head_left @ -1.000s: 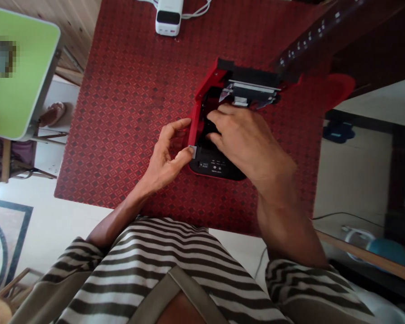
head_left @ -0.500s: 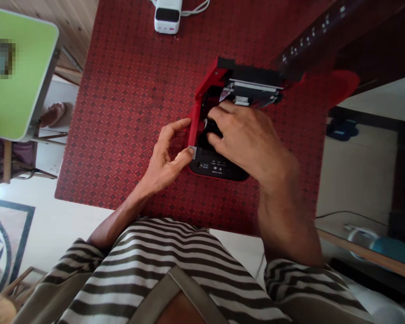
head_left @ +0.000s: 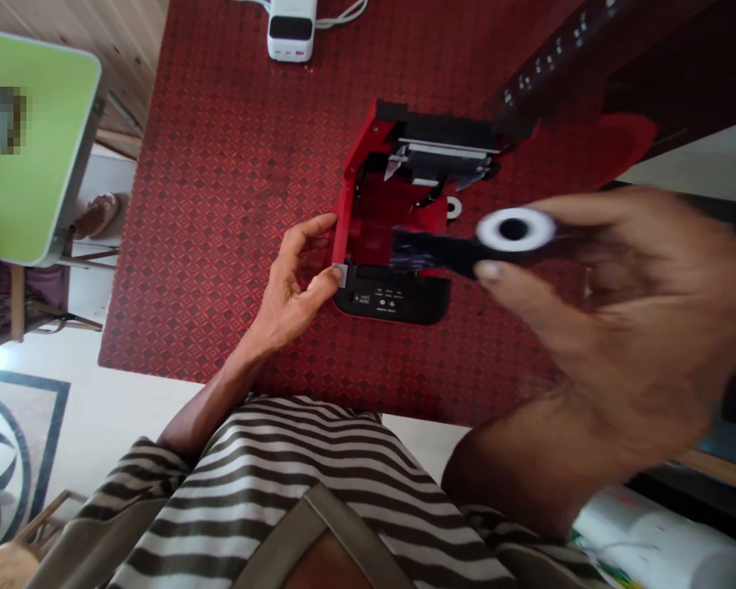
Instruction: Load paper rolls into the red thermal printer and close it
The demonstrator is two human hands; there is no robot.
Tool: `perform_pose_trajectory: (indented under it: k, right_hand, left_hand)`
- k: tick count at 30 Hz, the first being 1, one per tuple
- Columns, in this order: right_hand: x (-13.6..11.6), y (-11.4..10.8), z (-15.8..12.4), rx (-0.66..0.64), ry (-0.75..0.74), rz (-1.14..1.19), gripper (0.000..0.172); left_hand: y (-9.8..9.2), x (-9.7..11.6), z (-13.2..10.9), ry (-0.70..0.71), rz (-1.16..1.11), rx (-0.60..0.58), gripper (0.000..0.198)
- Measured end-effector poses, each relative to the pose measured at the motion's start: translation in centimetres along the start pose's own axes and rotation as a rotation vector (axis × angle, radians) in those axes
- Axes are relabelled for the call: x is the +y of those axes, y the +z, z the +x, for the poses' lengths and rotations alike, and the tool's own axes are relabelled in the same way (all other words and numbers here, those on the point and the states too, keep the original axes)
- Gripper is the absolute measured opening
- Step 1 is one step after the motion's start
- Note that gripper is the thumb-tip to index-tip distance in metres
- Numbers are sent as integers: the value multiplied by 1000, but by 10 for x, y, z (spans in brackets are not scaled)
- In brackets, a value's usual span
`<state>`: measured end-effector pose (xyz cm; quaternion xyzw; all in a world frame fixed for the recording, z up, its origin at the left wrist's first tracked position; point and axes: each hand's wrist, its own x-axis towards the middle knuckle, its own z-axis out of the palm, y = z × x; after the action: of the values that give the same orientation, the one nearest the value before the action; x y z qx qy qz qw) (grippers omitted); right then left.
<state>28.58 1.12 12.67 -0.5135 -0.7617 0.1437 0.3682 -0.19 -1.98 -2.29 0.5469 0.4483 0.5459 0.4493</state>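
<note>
The open compartment of the printer (head_left: 392, 221) is sitting mid-frame, and its red inside is offering the only way in. The raised black lid (head_left: 442, 131) is closing off that opening along the top. The left hand (head_left: 294, 282) is blocking the left wall, while the right hand (head_left: 638, 311) and its blurred black roll (head_left: 466, 254) are crossing the right side of the opening. A small white ring (head_left: 453, 208) is lying just right of the compartment. Open red tablecloth (head_left: 221, 245) is stretching across the left of the frame and up towards a white box (head_left: 292, 31) at the top edge, leaving room to pass there.
</note>
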Motion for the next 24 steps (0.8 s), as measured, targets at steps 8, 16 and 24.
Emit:
perform_pose_trajectory:
  k: [8,16,24]
  right_hand:
    - [92,58,-75,231,366,263,30]
    - [74,84,-82,58,331,155,34]
    - [84,83,-93,21,370,209,34]
  left_hand:
    - [-9,1,4,4,-25,-14,64]
    - [-15,-6,9,51,-18,-21,64]
    - [-15,-1,8,-25,-54,-33,69]
